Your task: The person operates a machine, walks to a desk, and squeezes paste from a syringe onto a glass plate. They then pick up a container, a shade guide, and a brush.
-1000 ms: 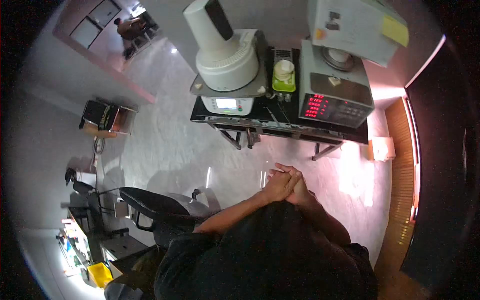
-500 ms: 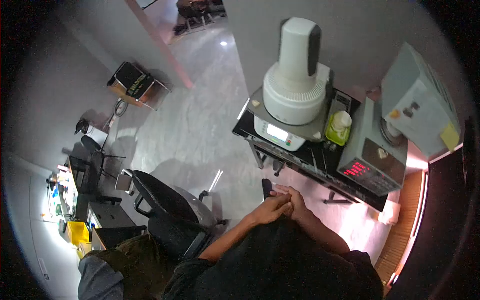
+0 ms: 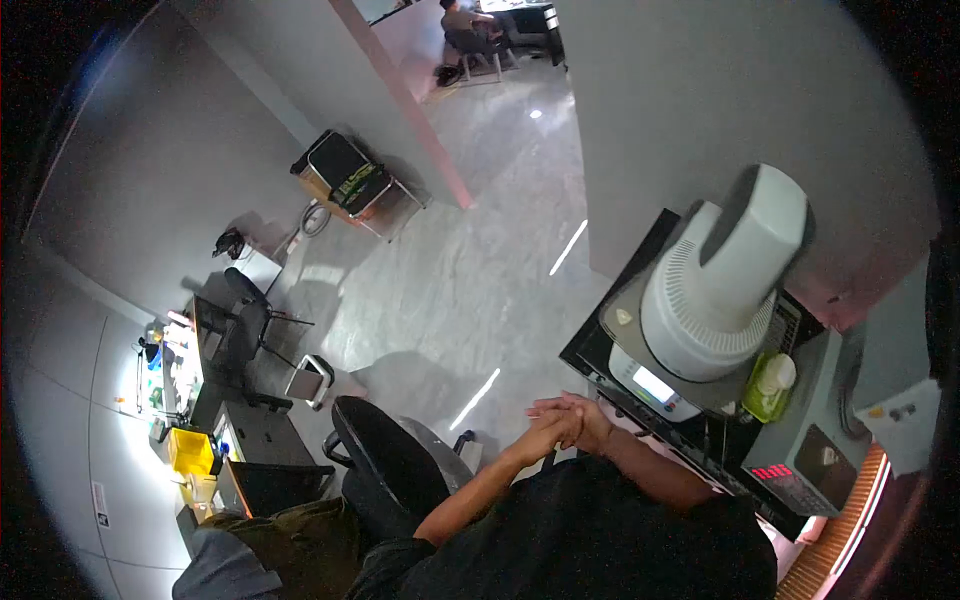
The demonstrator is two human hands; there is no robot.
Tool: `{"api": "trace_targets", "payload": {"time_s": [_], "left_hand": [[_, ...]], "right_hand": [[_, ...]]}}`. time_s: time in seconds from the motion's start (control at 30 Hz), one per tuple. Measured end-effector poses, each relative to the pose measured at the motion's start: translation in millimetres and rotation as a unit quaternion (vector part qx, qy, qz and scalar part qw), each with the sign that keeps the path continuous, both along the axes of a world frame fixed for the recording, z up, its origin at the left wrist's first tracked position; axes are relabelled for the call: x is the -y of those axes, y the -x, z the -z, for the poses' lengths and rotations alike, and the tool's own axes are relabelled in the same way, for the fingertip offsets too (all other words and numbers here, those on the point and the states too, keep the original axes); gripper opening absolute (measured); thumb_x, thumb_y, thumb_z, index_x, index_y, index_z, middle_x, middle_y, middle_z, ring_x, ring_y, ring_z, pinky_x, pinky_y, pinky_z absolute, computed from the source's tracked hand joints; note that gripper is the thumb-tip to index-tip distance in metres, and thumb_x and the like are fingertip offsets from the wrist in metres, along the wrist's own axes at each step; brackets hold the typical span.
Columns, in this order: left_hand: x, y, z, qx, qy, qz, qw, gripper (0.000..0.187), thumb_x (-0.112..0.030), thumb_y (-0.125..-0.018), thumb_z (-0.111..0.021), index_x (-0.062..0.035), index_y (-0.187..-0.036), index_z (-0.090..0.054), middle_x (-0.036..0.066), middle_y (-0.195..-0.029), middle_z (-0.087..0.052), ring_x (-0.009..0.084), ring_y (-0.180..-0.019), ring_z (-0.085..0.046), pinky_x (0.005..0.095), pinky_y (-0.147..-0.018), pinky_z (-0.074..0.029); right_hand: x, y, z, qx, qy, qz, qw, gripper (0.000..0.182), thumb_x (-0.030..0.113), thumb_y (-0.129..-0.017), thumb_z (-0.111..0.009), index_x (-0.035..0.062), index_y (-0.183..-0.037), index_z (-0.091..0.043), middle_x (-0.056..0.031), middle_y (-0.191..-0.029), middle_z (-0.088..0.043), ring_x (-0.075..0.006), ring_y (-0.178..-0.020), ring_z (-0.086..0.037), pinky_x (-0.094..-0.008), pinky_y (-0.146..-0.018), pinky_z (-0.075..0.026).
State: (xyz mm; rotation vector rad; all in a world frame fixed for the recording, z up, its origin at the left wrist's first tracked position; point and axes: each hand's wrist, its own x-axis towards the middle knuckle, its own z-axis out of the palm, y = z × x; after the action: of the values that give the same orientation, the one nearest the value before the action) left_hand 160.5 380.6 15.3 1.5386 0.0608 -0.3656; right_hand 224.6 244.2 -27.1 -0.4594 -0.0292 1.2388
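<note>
My left hand (image 3: 546, 438) and my right hand (image 3: 594, 425) meet in front of my body, over the grey floor. The left lies across the right palm with its fingers curled against it. The right hand's fingers stretch out to the left beyond it. No object shows between the two hands; the contact between the palms is hidden. Closest to them on the right is a black bench (image 3: 583, 350) bearing a white machine with a rounded, ribbed body (image 3: 700, 315) and a lit screen (image 3: 654, 384).
Beside the machine are a green tray (image 3: 758, 400) and a grey box with red digits (image 3: 800, 475). A black office chair (image 3: 385, 455) stands close on my left. Farther off are a folding chair (image 3: 345, 165), a yellow bin (image 3: 190, 452) and a seated person (image 3: 465, 22).
My view has swung left, so the bench and machine sit farther right and lower, and more of the far room shows. My hands stay together.
</note>
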Motion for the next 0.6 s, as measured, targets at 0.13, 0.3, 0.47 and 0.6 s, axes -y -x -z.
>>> {"api": "trace_targets", "payload": {"time_s": [0.13, 0.3, 0.47, 0.6], "left_hand": [[-37, -32, 1, -0.086, 0.065, -0.155, 0.982, 0.068, -0.055, -0.104, -0.036, -0.0072, -0.058, -0.052, 0.006, -0.052, -0.048, 0.0187, -0.047, -0.045, 0.0307, -0.048, -0.035], [-110, -66, 4, -0.142, 0.122, -0.202, 0.961, 0.077, -0.065, -0.1, -0.034, -0.0082, -0.051, -0.048, 0.008, -0.045, -0.045, 0.0197, -0.04, -0.043, 0.0306, -0.042, -0.033], [-188, -130, 17, -0.167, 0.165, -0.191, 0.953, 0.078, -0.066, -0.101, -0.034, -0.0085, -0.051, -0.048, 0.004, -0.046, -0.046, 0.0168, -0.039, -0.043, 0.029, -0.042, -0.033], [-250, -204, -5, -0.106, 0.138, -0.004, 0.985, 0.075, -0.063, -0.102, -0.034, -0.0064, -0.056, -0.051, 0.006, -0.049, -0.048, 0.0191, -0.046, -0.048, 0.0294, -0.049, -0.039]], "right_hand": [[-53, -33, -13, 0.037, 0.015, -0.052, 0.998, 0.059, 0.042, -0.107, -0.032, -0.0011, -0.144, -0.046, -0.018, -0.138, -0.058, -0.0253, -0.111, -0.062, -0.0377, -0.082, -0.052], [-91, -64, 6, 0.037, -0.02, -0.071, 0.997, 0.064, 0.055, -0.105, -0.033, 0.004, -0.14, -0.05, -0.0105, -0.128, -0.061, -0.0231, -0.112, -0.058, -0.0418, -0.098, -0.044], [-133, -110, -40, 0.028, 0.122, -0.01, 0.992, 0.07, 0.058, -0.104, -0.033, 0.0034, -0.147, -0.042, -0.0117, -0.14, -0.051, -0.0276, -0.135, -0.043, -0.0481, -0.117, -0.028], [-191, -157, -42, 0.061, 0.1, 0.054, 0.992, 0.074, 0.059, -0.104, -0.032, 0.0016, -0.151, -0.036, -0.0134, -0.151, -0.043, -0.0284, -0.136, -0.042, -0.0498, -0.117, -0.026]]}}
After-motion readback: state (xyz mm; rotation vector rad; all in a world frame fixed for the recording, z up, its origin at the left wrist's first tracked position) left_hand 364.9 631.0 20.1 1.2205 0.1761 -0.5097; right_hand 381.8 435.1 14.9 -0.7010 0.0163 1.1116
